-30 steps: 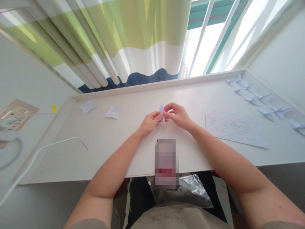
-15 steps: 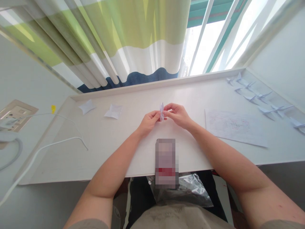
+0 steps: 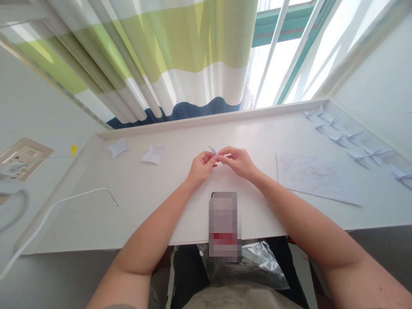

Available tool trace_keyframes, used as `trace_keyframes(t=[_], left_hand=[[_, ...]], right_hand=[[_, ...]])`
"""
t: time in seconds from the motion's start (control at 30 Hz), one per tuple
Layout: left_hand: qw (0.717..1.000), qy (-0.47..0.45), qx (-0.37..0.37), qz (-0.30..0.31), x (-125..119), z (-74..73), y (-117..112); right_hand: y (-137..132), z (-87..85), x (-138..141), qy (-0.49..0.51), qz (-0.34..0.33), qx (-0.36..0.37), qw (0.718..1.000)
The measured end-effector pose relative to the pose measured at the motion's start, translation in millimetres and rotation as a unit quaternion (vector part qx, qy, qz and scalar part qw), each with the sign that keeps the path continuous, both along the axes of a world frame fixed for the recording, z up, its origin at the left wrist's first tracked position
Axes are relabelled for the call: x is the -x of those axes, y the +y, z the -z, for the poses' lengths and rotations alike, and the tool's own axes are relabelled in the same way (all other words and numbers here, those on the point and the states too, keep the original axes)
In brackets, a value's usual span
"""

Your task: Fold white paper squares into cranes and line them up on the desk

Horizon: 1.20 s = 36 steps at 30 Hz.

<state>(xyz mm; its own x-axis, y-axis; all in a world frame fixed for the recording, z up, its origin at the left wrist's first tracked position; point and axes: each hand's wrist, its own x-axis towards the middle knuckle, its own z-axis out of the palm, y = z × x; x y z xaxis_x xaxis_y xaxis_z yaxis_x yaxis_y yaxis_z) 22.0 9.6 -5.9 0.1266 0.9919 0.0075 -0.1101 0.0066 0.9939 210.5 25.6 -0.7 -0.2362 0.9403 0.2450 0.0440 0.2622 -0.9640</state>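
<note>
Daylight enters at the far right through a barred window (image 3: 289, 64) with green framing, and a green, white and dark blue curtain (image 3: 193, 47) hangs along the rest of the far side. From the head camera I look down on a white desk (image 3: 161, 206) with a raised rim along its far edge.

Near the middle of the desk I have both hands close together, sharing one small folded paper (image 3: 212, 149). The left hand (image 3: 200, 171) pinches it between thumb and fingers, and the right hand (image 3: 240, 163) grips it the same way from the other side. The paper is tilted, its pointed end toward the far left; the fingers hide the rest of it from me.

To the left on the desk I see two loose creased papers, a nearer one (image 3: 154, 154) and a farther one (image 3: 118, 147), well apart from the hands. On the right lies a sheet covered in writing (image 3: 315, 178), set at a slant. Beyond it, pointed paper figures (image 3: 375, 153) line the right side.

At the far left a white cable (image 3: 74, 196) trails over the desk near a wall socket (image 3: 25, 159). Nearest me, a pixelated dark-edged slab (image 3: 223, 214) overlaps the near edge, with clear plastic (image 3: 265, 259) beside it.
</note>
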Motion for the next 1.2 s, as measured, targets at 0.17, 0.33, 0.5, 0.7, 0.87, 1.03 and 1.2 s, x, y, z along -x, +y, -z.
trace_keyframes(t=[0.17, 0.33, 0.5, 0.7, 0.87, 1.03, 1.2], left_hand=[[0.999, 0.005, -0.029, -0.04, -0.6, 3.3, 1.9], [0.996, -0.012, -0.07, -0.058, 1.0, 3.7, 4.1], [0.992, 0.034, -0.097, -0.077, 1.5, 5.1, 2.7], [0.979, 0.097, -0.169, -0.063, 3.1, 4.8, -0.4], [0.98, 0.084, -0.178, -0.035, 5.7, 5.0, 0.3], [0.98, 0.092, -0.177, -0.028, 6.6, 2.7, -1.1], [0.978, 0.095, -0.185, -0.028, 5.5, 4.0, 0.0]], right_hand=[[2.7, 4.7, -0.6, 0.011, -0.008, 0.001, 1.0], [1.6, 4.1, 0.5, 0.057, -0.029, 0.022, 0.998], [0.5, 1.0, 1.4, 0.073, -0.024, 0.052, 0.996], [0.6, -1.8, -2.0, 0.085, -0.029, 0.051, 0.995], [-0.9, -2.5, -3.1, 0.076, -0.036, 0.038, 0.996], [-1.5, -3.6, -3.1, 0.06, -0.022, 0.039, 0.997], [-0.8, -4.1, -1.8, 0.048, -0.008, 0.037, 0.998]])
